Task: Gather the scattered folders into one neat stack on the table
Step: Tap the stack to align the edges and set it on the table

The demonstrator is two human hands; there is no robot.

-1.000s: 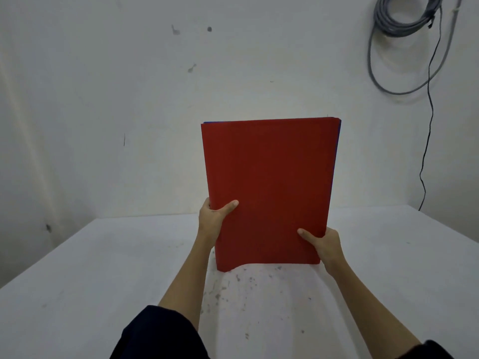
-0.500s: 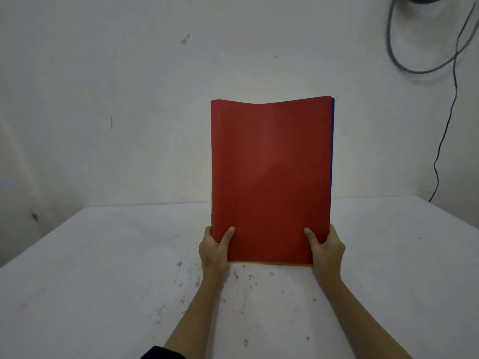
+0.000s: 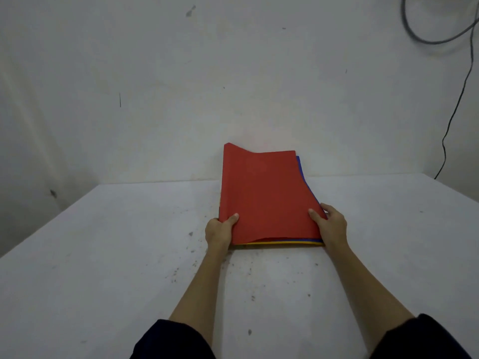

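Note:
A stack of folders [image 3: 264, 195] with a red one on top leans back at a low angle, its near edge down on the white table [image 3: 103, 255]. Blue and yellow folder edges show under the red one along the right side and the bottom. My left hand [image 3: 219, 230] grips the stack's lower left corner, thumb on the red cover. My right hand [image 3: 330, 224] holds the lower right edge, thumb on top. The red cover's far left corner curls upward.
The white table carries dark specks and scuffs near my forearms. A white wall rises behind its far edge. Grey coiled cable [image 3: 425, 35] and a thin black wire [image 3: 458, 99] hang on the wall at the upper right.
The stack stood upright on its bottom edge; both hands have tilted it backward and lowered it toward the table. The hands stay at the lower corners.

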